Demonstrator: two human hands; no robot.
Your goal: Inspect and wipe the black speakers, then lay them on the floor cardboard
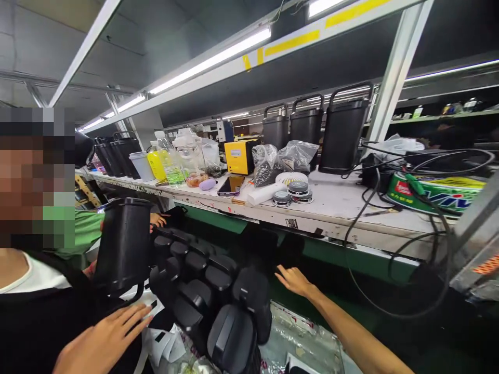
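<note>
Has black boxes (pixel 195 301) between the left hand (pixel 107 332), out flat and empty near their left side, and the right hand (pixel 297 281), loosely bent and empty near their right.

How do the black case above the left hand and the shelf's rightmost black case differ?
The near case is held by a co-worker's hand; the shelf case stands on the white shelf. The near case's handle seems underneath, the shelf case's rises on top. Both are black.
</note>
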